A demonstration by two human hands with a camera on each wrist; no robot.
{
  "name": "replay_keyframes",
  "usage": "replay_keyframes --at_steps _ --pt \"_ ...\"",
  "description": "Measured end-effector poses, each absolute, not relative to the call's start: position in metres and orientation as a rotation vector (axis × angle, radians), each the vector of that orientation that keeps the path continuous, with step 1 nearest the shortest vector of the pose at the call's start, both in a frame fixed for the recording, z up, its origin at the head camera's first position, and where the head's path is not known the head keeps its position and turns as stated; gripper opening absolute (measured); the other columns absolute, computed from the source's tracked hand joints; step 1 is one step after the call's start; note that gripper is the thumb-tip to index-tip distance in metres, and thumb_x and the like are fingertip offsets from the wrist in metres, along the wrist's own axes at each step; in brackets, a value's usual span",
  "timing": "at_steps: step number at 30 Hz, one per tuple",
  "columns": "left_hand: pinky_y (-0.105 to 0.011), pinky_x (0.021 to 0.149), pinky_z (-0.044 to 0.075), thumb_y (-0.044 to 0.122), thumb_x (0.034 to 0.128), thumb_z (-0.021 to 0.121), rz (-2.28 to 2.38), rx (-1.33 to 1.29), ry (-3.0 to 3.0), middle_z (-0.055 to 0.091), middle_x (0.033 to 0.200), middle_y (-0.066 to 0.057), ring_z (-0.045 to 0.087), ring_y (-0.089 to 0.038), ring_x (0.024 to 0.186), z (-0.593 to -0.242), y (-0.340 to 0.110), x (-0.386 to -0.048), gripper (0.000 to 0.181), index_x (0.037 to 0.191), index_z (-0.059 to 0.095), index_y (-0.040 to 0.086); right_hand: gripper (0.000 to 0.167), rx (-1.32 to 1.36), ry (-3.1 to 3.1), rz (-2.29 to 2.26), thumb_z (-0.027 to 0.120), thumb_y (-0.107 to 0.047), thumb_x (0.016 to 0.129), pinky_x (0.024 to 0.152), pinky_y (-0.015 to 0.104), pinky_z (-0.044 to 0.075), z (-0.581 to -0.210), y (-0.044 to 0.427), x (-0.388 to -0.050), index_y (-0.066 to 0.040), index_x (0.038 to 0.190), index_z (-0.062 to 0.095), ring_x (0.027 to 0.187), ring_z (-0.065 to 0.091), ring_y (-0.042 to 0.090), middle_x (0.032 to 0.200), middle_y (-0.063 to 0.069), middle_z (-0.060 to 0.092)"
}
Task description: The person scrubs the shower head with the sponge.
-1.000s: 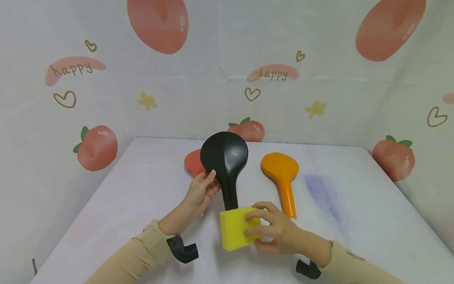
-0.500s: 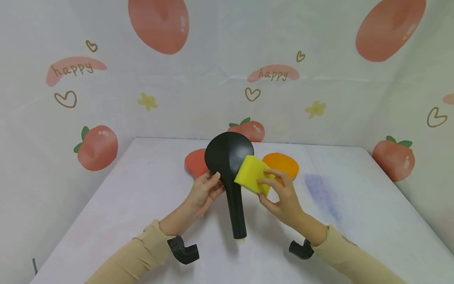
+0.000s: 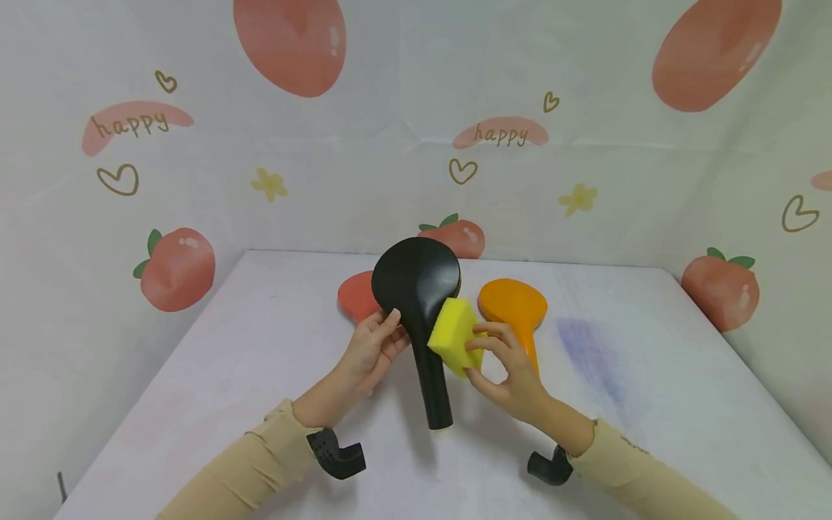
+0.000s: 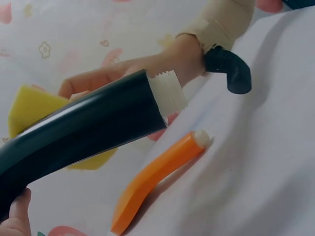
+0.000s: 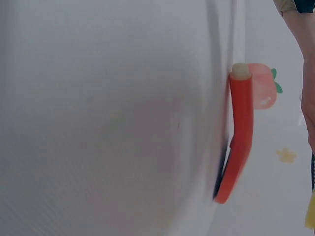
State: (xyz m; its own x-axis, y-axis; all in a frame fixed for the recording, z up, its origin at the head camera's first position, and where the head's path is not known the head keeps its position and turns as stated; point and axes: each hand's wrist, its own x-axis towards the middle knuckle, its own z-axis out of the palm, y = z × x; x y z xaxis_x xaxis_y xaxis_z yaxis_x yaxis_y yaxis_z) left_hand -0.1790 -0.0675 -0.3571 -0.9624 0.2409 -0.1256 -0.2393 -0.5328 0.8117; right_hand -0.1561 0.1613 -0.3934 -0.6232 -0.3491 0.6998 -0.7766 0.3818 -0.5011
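Note:
A black shower head is held up above the table, tilted, its handle toward me. In the left wrist view its handle ends in a pale threaded fitting. My left hand grips it where head meets handle, thumb in front. My right hand pinches a yellow sponge between thumb and fingers. The sponge touches the right side of the black shower head at the top of its handle. In the right wrist view, only an edge of the sponge shows.
An orange shower head lies on the white table behind my right hand. A red shower head lies behind the black one, partly hidden; its handle shows in the right wrist view. A purple stain marks the table at right.
My right hand has brought the sponge from the handle's lower end up to the head, then slightly back down. The black shower head has shifted only a little in my left hand.

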Motion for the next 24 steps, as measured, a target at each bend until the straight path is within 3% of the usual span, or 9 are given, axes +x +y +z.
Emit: replay_keyframes --at_steps 4,12,20,24 --pt "-0.018 0.08 0.053 0.009 0.1001 0.037 2.571 -0.001 1.335 0.063 0.089 0.006 0.061 -0.007 0.081 -0.354 -0.07 -0.181 0.021 0.119 0.041 0.001 0.038 1.165 -2.121 1.203 0.071 0.006 0.07 0.099 0.013 0.041 -0.399 0.163 -0.152 -0.007 0.102 0.057 0.106 0.049 0.019 0.112 0.014 0.052" --pt "-0.018 0.079 0.053 0.009 0.0999 0.038 2.649 -0.014 1.355 0.064 0.086 0.008 0.061 -0.005 0.08 -0.348 -0.075 -0.184 0.018 0.116 0.042 0.004 0.022 1.386 -2.085 1.207 0.065 -0.017 0.086 0.098 0.014 0.041 -0.407 0.168 -0.142 -0.008 0.103 0.054 0.105 0.05 0.017 0.112 0.01 0.051" --pt "-0.018 0.08 0.054 0.013 0.0984 0.043 2.684 -0.032 1.36 0.065 0.087 0.009 0.062 -0.005 0.08 -0.346 -0.076 -0.182 0.02 0.116 0.043 0.005 0.027 1.335 -1.995 1.234 0.062 -0.021 0.088 0.099 0.014 0.04 -0.403 0.163 -0.144 -0.001 0.104 0.053 0.106 0.049 0.021 0.113 0.016 0.05" --pt "-0.018 0.079 0.054 0.011 0.099 0.041 2.671 -0.04 1.376 0.065 0.084 0.009 0.062 -0.006 0.079 -0.348 -0.073 -0.181 0.02 0.117 0.043 0.004 0.03 1.225 -2.003 1.26 0.067 -0.013 0.084 0.102 0.016 0.039 -0.398 0.158 -0.147 -0.001 0.107 0.053 0.111 0.048 0.021 0.116 0.017 0.051"
